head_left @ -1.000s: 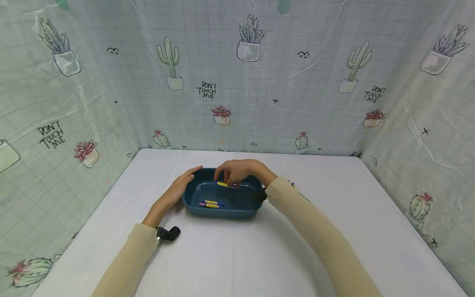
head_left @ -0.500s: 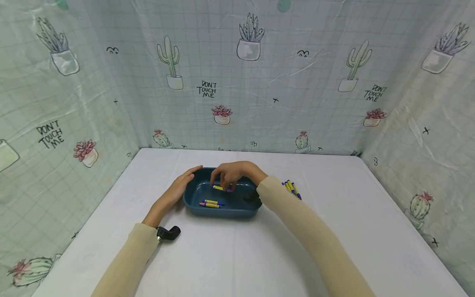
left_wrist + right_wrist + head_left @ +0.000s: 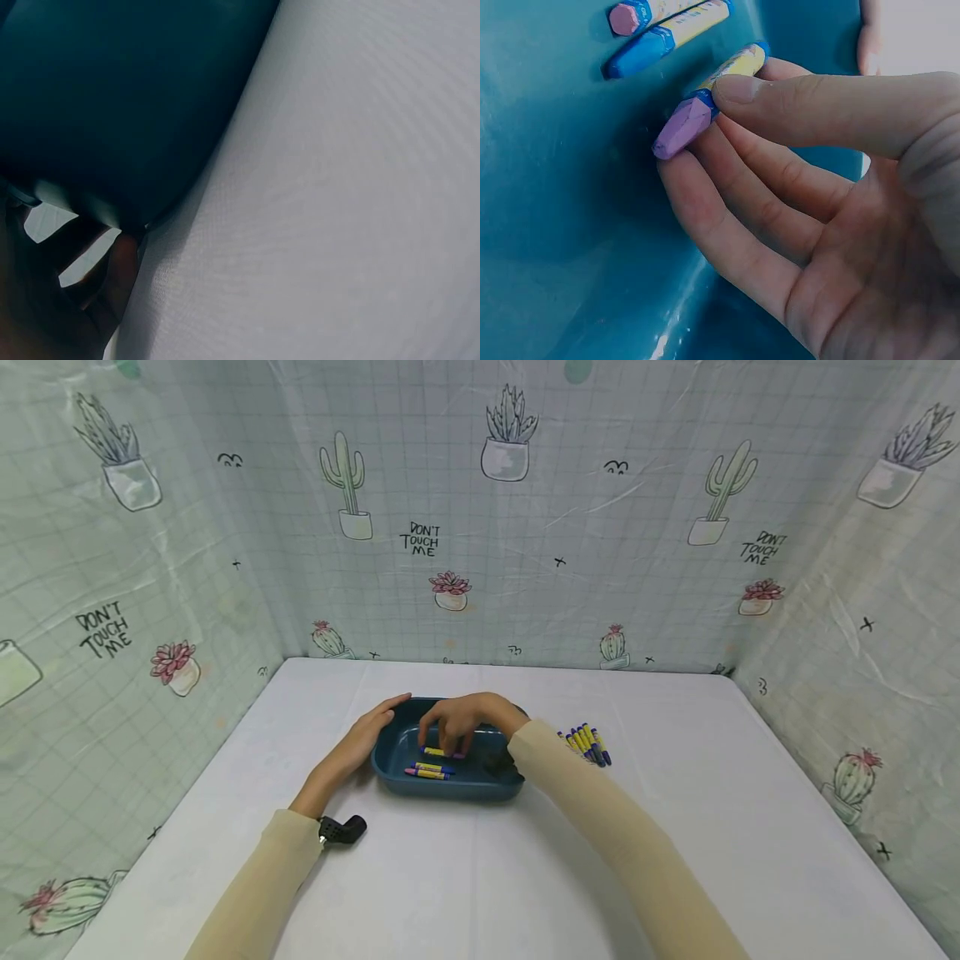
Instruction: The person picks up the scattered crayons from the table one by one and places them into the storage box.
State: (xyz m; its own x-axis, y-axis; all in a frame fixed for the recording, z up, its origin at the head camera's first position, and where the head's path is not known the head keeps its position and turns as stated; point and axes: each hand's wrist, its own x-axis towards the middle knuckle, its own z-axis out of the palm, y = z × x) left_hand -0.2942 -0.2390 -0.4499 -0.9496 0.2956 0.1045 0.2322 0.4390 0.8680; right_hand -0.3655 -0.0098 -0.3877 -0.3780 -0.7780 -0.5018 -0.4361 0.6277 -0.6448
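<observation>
A dark teal plastic tray point(image 3: 450, 791) stands on the white table. My right hand point(image 3: 461, 720) reaches into it and pinches a purple crayon with a yellow wrapper point(image 3: 686, 124) between thumb and fingers, close over the floor of the tray. Beside it, a blue crayon point(image 3: 641, 52) and a pink crayon point(image 3: 626, 19) lie side by side on the tray floor, toward its near left part. My left hand point(image 3: 360, 740) rests along the tray's left side, its straight fingers touching the outer wall near the far left corner; the left wrist view shows them dark against the wall.
Several yellow-wrapped crayons point(image 3: 585, 743) lie in a loose group on the table to the right of the tray, partly behind the right sleeve point(image 3: 592, 814). A cactus-printed curtain point(image 3: 480, 527) closes off the back and sides of the table.
My right hand has moved left and nearer with the purple crayon, lowering it toward the two in the tray. More of the crayon group on the right shows. My left hand stays in place.
</observation>
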